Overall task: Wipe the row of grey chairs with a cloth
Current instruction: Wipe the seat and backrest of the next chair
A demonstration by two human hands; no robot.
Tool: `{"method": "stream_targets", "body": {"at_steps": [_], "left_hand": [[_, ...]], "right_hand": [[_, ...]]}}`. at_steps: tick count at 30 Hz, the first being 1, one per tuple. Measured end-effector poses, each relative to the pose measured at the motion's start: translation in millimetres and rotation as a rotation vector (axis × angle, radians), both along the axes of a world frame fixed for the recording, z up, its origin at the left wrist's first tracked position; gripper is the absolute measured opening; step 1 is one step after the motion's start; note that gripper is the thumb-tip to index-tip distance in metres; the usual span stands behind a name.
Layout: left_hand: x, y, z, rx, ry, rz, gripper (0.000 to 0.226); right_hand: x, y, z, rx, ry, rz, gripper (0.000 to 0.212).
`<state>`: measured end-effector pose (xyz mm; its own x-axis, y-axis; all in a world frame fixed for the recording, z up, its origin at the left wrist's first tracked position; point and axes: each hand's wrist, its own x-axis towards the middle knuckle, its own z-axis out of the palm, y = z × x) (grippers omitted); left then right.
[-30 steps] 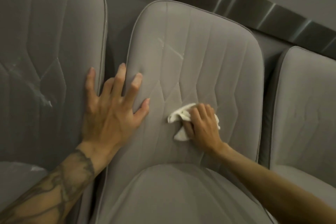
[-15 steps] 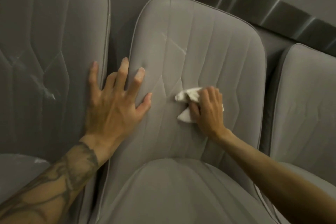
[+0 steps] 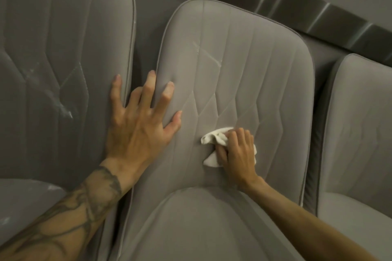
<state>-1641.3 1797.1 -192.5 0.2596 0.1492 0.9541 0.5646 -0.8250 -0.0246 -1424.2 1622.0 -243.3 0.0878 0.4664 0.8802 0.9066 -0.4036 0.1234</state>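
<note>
Wiping the middle chair [image 3: 244, 70], mid-back.
The right hand [image 3: 237, 150] grips the cloth [image 3: 214, 136] at the backrest's lower centre; the left hand [image 3: 137, 125], spread flat and empty, braces its left edge. The pale streaks [image 3: 209, 55] above likely need wiping next.

The middle grey padded fabric chair [image 3: 244, 74] is showing stitched lines bending into zigzags. The left grey padded fabric chair [image 3: 53, 48] is carrying whitish smears. The crumpled white cloth [image 3: 212, 139] is standing out; the left forearm [image 3: 80, 214] is bearing dark tattoo lines.
</note>
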Motion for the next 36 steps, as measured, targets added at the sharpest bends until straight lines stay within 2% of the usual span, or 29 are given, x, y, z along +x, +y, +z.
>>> {"method": "stream_targets", "body": {"at_steps": [2,4,7,10,14,18,23,24,27,29,33,36], "left_hand": [[-1,-1,1,-0.002,0.002,0.004,0.056],[-2,-2,1,-0.007,0.006,0.004,0.056],[-1,-2,1,-0.001,0.007,0.002,0.056],[-1,-2,1,0.005,0.003,-0.001,0.057],[0,-1,0,0.01,0.001,0.008,0.057],[-1,-1,-1,0.012,0.003,0.012,0.056],[-1,-1,-1,0.009,0.006,0.01,0.057],[-1,-1,-2,0.009,0.008,0.007,0.057],[-1,0,-2,0.009,0.008,0.007,0.057],[-1,0,-2,0.006,0.0,0.001,0.057],[-1,-1,-1,0.006,-0.004,-0.007,0.056],[-2,-2,0,0.007,-0.002,-0.004,0.056]], "right_hand": [[-4,-6,-12,-0.055,-0.013,0.044,0.026],[0,-7,2,-0.05,0.003,0.066,0.023],[6,12,56,0.156,0.061,0.021,0.017],[12,35,121,0.369,0.114,0.068,0.021],[16,49,168,0.465,0.16,0.162,0.026],[14,45,167,0.403,0.051,0.23,0.023],[14,44,166,0.337,-0.005,0.194,0.019],[15,43,165,0.316,-0.02,0.171,0.023],[23,33,149,0.219,-0.098,0.033,0.05],[27,25,129,0.191,-0.123,0.001,0.057],[24,11,84,0.005,-0.195,0.038,0.044],[26,12,110,-0.021,-0.255,0.05,0.031]]}}
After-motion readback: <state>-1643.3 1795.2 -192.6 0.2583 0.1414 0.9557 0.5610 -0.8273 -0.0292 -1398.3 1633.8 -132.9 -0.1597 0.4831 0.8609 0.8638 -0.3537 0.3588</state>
